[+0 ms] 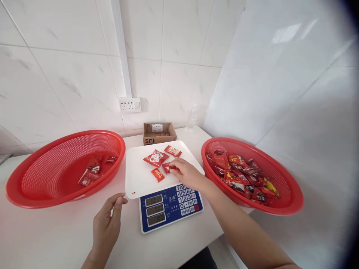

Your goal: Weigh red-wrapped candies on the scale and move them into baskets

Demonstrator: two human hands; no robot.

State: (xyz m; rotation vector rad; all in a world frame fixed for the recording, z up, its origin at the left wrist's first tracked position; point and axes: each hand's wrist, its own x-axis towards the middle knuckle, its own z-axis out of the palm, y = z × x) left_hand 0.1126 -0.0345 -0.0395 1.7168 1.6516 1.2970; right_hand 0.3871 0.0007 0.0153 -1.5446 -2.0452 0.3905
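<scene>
Head camera view, from the left: a red basket (pixel 50 160) stood on the white table (pixel 70 231) with a few crinkled wrappers (pixel 89 177) in its bottom. Just beside the near left corner of the scale's tray was the left hand (pixel 108 216), thumb and forefinger drawn close together, the rest loosely curled; whether they touched the tray or pinched anything could not be told. On the white tray (pixel 137 164), above the blue scale (pixel 171 213), lay a puffed packet (pixel 155 158) and, nearer the keypad, an orange-red packet (pixel 157 175). Behind the tray stood a cardboard box (pixel 159 140). Right of the puffed packet was a small red packet (pixel 166 167), on the tray and partly covered by the bent fingers of the right hand (pixel 185 172); the fingertips met it, but how firmly they gripped could not be told. It looked light and soft, with a slick wrapper apt to slide, so a gentle pinch across its middle or at a crimped end seemed best, as squeezing might have crushed whatever was inside. A flat packet (pixel 173 151) lay just behind, probably easiest to lift by its edge. Farther right, another red basket (pixel 295 196) held a heap of packets (pixel 244 177), loosely piled and likely just as slippery.
</scene>
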